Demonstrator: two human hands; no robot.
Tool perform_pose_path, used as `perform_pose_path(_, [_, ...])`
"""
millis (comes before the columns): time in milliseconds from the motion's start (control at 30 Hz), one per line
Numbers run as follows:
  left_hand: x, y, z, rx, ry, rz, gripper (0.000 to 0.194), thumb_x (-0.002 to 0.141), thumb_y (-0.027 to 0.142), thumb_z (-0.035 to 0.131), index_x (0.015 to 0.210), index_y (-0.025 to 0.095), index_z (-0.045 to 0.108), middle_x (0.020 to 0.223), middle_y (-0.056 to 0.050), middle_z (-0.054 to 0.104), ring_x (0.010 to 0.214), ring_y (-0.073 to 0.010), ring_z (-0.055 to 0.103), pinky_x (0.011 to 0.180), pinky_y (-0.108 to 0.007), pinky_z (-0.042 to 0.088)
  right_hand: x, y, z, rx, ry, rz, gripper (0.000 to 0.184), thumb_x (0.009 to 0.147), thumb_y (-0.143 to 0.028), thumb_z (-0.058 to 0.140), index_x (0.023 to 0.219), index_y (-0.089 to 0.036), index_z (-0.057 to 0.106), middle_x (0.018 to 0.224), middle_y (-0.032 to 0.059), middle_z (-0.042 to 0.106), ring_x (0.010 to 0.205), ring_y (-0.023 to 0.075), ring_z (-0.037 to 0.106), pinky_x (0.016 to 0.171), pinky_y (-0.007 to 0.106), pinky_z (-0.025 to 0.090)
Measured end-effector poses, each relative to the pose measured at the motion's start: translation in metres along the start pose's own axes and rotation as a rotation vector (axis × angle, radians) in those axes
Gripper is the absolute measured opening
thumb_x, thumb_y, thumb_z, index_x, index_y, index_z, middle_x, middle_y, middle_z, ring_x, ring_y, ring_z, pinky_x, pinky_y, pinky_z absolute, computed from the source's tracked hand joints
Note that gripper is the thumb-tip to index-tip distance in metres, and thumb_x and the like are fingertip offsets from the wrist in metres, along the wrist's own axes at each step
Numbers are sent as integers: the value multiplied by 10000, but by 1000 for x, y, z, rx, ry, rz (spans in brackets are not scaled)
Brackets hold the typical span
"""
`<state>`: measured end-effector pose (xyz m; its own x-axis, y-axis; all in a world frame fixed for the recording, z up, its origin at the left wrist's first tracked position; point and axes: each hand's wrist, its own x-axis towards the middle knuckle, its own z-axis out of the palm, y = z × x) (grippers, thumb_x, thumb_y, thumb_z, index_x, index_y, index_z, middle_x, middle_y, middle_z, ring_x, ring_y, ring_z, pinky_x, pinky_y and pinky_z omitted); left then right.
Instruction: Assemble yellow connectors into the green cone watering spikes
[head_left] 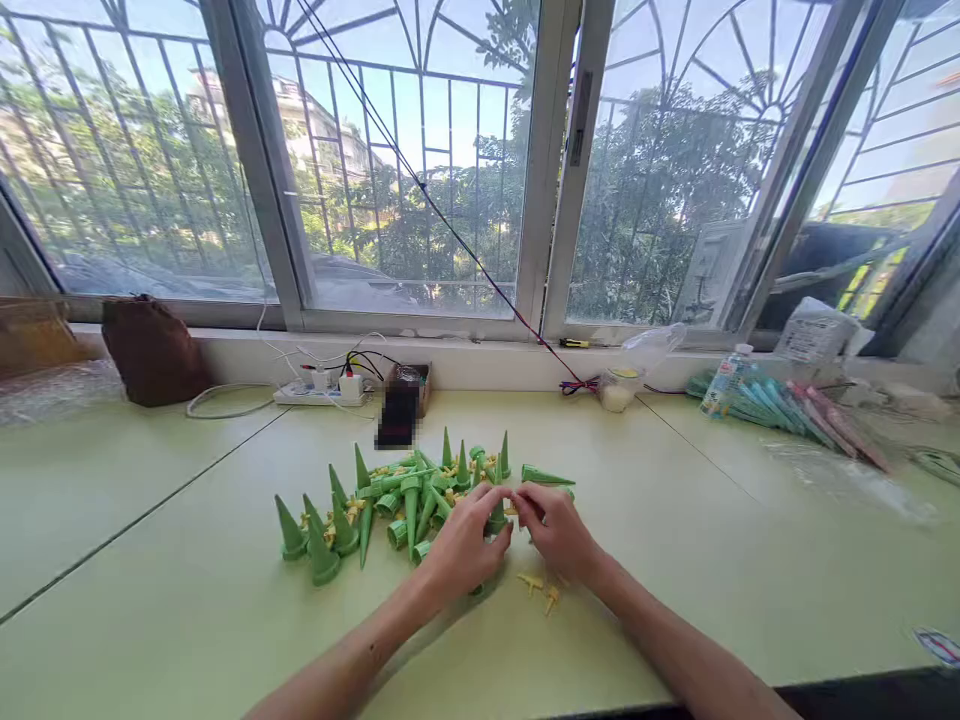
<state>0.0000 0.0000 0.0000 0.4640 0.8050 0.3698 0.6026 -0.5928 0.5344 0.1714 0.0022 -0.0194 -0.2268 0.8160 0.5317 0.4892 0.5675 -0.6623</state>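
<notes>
two bare hands in the head view, my only feed, meeting above the desk (750, 600) at the right-hand part of a heap of green cones (411, 510). left hand (466, 542) and right hand (559, 532) both curled, fingertips drawn together; from here i cannot tell what, if anything, is pinched there. one upright cone (496, 518), partly hidden, stands beside the left fingertips, long axis vertical. a lying cone (546, 476) rests just beyond the right hand, long axis running sideways, tip to the right; right hand nearer. loose yellow pieces (551, 597) lie on the near side, between the forearms, closer to the right. i note standing cones (322, 558) at the heap's left end, well apart from both hands.
</notes>
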Motion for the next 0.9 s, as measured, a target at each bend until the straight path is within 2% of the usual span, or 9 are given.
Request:
perform_pose_path(367, [-1,2,-4,-6,13,9,277,861,180,528,1129,210,591,1030,-60,610,910,-220,599,814,-344,482,1,-3,-1,-5,-24,4,298,1001,-288,440,755,-183,570,618,-20,557,540,110,454,534,224,320])
perform_pose_path(900, [-1,0,-3,-4,15,25,260,864,193,527,1116,196,592,1038,-73,615,930,-224,601,841,-359,490,2,-6,-3,20,-40,10,300,998,-301,436,749,-186,555,618,-18,541,535,112,419,534,230,304])
